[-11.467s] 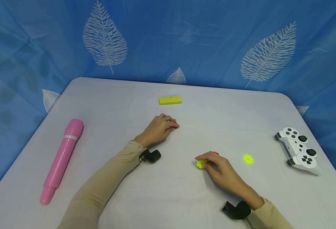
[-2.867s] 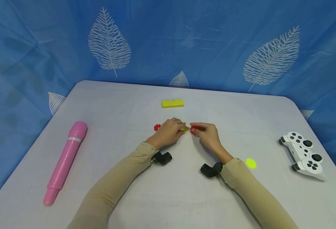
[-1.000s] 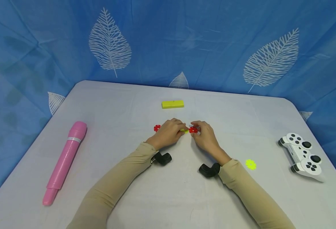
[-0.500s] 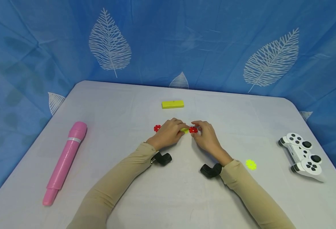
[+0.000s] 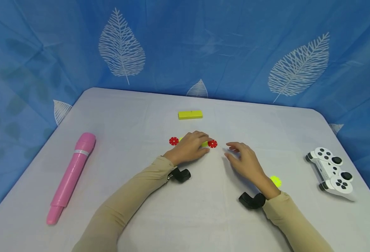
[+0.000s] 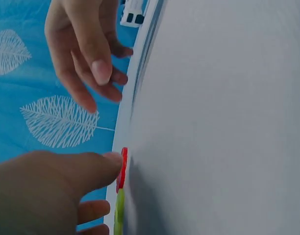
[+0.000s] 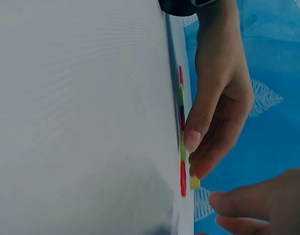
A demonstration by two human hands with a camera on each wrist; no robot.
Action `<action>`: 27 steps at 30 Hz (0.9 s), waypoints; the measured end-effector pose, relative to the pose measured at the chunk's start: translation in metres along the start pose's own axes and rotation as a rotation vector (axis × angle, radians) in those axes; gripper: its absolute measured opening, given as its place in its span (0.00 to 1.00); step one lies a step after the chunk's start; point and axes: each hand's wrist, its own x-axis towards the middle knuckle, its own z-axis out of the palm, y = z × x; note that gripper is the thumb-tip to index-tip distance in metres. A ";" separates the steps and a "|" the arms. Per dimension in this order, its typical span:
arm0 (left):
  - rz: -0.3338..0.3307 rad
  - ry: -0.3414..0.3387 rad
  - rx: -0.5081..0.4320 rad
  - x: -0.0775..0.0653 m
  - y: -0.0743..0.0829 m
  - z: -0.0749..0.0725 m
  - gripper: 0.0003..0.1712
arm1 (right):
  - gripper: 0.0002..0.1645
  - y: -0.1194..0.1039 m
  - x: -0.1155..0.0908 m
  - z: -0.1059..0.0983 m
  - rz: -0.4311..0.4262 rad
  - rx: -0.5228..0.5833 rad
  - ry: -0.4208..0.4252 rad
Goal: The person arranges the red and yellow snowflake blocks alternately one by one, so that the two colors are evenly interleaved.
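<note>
A row of linked notched plastic discs lies flat on the white table. At its left end is a red disc (image 5: 173, 141), at its right end another red disc (image 5: 212, 144). My left hand (image 5: 189, 147) lies over the row's middle with thumb and fingers apart, its index fingertip right at the right-end red disc. Beneath the hand, a yellow disc (image 7: 183, 146) and a dark red disc (image 7: 182, 117) show in the right wrist view. Right of the row, my right hand (image 5: 246, 162) hovers with loosely bent fingers and nothing between them.
A loose yellow disc (image 5: 276, 181) lies beside my right wrist. Farther right is a white game controller (image 5: 331, 175). A yellow bar (image 5: 190, 114) lies behind the row. A pink rod with a rounded head (image 5: 71, 178) lies at the left.
My right hand has let go of the right-end red disc and drawn back right and nearer. The left hand's pinch on the neighbouring yellow disc has loosened, its thumb now apart.
</note>
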 end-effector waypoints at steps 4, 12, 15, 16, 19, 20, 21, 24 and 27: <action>0.027 0.000 0.004 0.004 0.005 0.001 0.23 | 0.19 0.010 -0.020 -0.009 -0.006 -0.025 0.031; 0.042 -0.029 0.043 0.013 0.012 0.006 0.22 | 0.18 0.020 -0.055 -0.024 -0.020 -0.113 0.067; 0.049 -0.025 0.066 0.015 0.013 0.008 0.20 | 0.18 0.021 -0.065 -0.031 -0.016 -0.151 0.078; 0.051 -0.021 0.073 0.015 0.013 0.008 0.19 | 0.18 0.021 -0.068 -0.033 -0.010 -0.167 0.081; 0.054 -0.014 0.079 0.016 0.014 0.008 0.17 | 0.18 0.022 -0.076 -0.040 0.026 -0.193 0.088; 0.054 -0.012 0.079 0.016 0.014 0.008 0.17 | 0.18 0.022 -0.079 -0.042 0.039 -0.203 0.094; 0.054 -0.011 0.079 0.016 0.014 0.008 0.16 | 0.18 0.023 -0.081 -0.043 0.052 -0.208 0.101; 0.056 -0.008 0.078 0.015 0.014 0.008 0.16 | 0.18 0.027 -0.087 -0.049 0.085 -0.219 0.135; 0.063 -0.003 0.078 0.015 0.014 0.008 0.15 | 0.18 0.032 -0.090 -0.053 0.108 -0.228 0.178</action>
